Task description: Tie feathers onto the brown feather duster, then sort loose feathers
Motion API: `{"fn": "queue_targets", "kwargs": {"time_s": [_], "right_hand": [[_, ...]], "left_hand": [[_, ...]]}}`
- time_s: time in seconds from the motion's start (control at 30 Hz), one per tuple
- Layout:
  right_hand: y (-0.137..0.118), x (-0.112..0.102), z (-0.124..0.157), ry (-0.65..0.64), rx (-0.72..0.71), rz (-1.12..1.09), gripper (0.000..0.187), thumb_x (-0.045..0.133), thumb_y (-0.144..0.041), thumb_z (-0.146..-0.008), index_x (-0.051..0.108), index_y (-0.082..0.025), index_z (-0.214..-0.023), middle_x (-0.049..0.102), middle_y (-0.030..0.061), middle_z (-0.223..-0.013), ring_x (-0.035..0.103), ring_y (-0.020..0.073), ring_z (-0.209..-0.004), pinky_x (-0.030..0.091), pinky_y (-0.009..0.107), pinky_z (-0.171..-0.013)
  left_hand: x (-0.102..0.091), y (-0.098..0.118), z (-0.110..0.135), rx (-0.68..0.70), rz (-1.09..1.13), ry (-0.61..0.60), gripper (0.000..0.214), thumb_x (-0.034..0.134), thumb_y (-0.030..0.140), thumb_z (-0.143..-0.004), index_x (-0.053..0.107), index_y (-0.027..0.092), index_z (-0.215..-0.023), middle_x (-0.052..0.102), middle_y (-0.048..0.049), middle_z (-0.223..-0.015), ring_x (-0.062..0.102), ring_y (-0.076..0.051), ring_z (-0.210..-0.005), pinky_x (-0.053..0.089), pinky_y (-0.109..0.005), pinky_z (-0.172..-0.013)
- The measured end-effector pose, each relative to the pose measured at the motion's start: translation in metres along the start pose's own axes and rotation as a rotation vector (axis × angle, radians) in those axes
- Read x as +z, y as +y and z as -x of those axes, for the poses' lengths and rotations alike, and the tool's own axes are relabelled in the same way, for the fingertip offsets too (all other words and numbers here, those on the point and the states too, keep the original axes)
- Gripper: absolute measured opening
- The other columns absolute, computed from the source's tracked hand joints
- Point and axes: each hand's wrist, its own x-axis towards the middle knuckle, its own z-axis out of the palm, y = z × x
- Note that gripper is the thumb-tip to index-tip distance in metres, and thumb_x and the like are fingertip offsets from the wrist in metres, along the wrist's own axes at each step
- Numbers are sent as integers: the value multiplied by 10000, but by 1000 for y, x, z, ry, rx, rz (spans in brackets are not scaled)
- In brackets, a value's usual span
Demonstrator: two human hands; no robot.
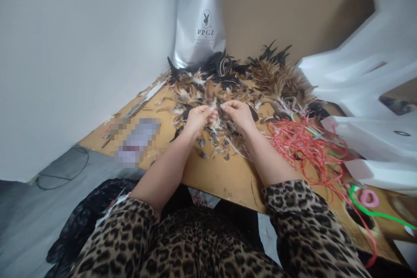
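Note:
A heap of brown, black and white feathers [224,82] covers the far part of a wooden table [224,178]. My left hand [197,119] and my right hand [239,114] rest side by side on the near edge of the heap. Both have their fingers curled and pinched together over small feathers, fingertips almost touching. Loose feather bits [216,143] lie scattered under and between my wrists.
A tangle of red plastic strings [302,143] lies to the right, with a green string [374,213] and a pink ring [369,198] nearer. White plastic bags [368,74] crowd the right side. A white printed bag [199,21] leans at the back. A white wall [81,52] runs along the left.

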Motion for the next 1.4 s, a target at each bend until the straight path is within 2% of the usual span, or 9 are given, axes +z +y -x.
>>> {"fn": "queue_targets", "kwargs": {"time_s": [0.17, 0.37, 0.5, 0.6, 0.73, 0.9, 1.13, 1.4], "right_hand": [[16, -5, -5, -17, -63, 265, 225, 599, -367, -638, 643, -154, -696, 636, 17, -664, 513, 118, -586, 412, 245, -624], [19, 1, 1, -63, -63, 715, 240, 578, -385, -693, 693, -193, -778, 683, 27, -738, 574, 147, -662, 398, 245, -641], [21, 5, 1, -49, -91, 801, 194, 542, -318, -703, 691, -199, -736, 687, 26, -732, 589, 158, -683, 395, 254, -654], [22, 1, -2, -7, -67, 659, 167, 545, -288, -684, 676, -185, -691, 672, 16, -687, 572, 143, -637, 400, 241, -621], [22, -6, -8, 3, -41, 315, 132, 579, -278, -639, 644, -164, -652, 621, -11, -598, 507, 107, -541, 398, 226, -569], [15, -7, -9, 53, 32, -20, 180, 642, -326, -599, 625, -152, -643, 577, -33, -542, 442, 76, -474, 365, 219, -518], [14, -7, -11, 34, -20, -83, 146, 654, -281, -581, 595, -157, -631, 572, -35, -503, 470, 81, -462, 365, 220, -507], [6, -6, -8, 29, 95, -306, 269, 731, -254, -509, 571, -177, -712, 572, -49, -515, 542, 98, -490, 392, 214, -503]], "left_hand": [[-4, 6, -4, 23, 101, 159, 103, 666, 194, -734, 620, 111, -694, 629, -5, -630, 515, -17, -510, 384, -123, -489], [-3, 1, -4, 12, 113, 135, 171, 723, 239, -685, 620, 105, -709, 633, -14, -646, 524, -19, -508, 384, -126, -477], [-2, -1, -4, 12, 115, 122, 163, 712, 231, -693, 615, 102, -701, 628, -11, -631, 523, -19, -505, 379, -123, -472], [-2, -1, -3, 8, 117, 126, 146, 695, 217, -709, 612, 97, -698, 624, -10, -619, 516, -19, -497, 374, -127, -471], [-2, -1, -3, -14, 110, 122, 138, 699, 205, -705, 619, 92, -715, 640, -25, -644, 537, -34, -518, 380, -141, -478], [-2, -4, -3, -56, 79, 97, 138, 706, 201, -702, 629, 90, -729, 664, -47, -684, 560, -46, -539, 391, -147, -482], [-3, -3, -3, -133, 82, 45, 115, 694, 177, -718, 640, 84, -760, 692, -76, -750, 579, -50, -552, 400, -142, -484], [-3, -5, -3, -165, 78, 16, 62, 655, 143, -748, 643, 83, -759, 700, -82, -769, 599, -54, -566, 410, -135, -481]]}}
